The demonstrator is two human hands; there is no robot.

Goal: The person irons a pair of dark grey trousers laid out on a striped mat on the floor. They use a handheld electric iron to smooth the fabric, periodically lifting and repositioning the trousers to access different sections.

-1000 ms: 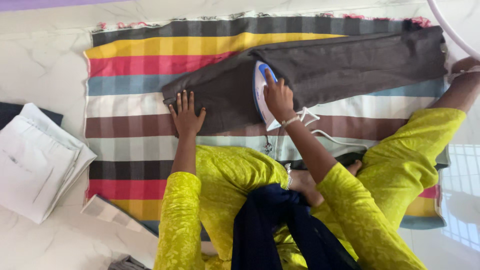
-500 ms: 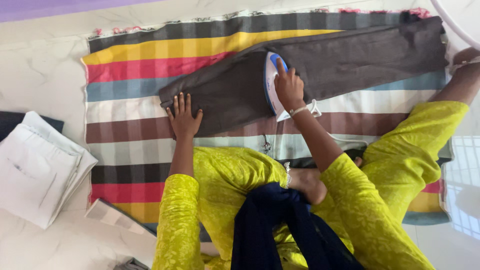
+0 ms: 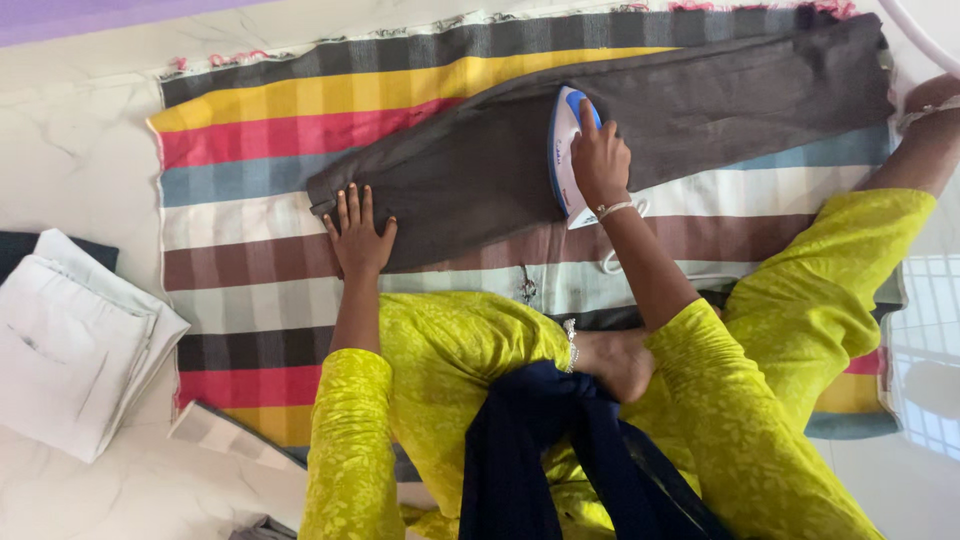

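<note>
Ahead of our right hand (image 3: 600, 165) and its white and blue electric iron (image 3: 568, 150), the dark brown trouser leg (image 3: 720, 100) lies flat and bare out to its far end, giving us open passage that way. Behind the iron, our left hand (image 3: 358, 235) presses flat on the trousers' near end and blocks that stretch. The white cord (image 3: 640, 268) loops over the striped multicoloured cloth (image 3: 260, 140) just beside our right wrist. Our yellow-clad knees (image 3: 820, 290) crowd the near edge. A stack of folded white garments (image 3: 75, 350) occupies the pale marble floor (image 3: 80, 150) well apart on the left.
</note>
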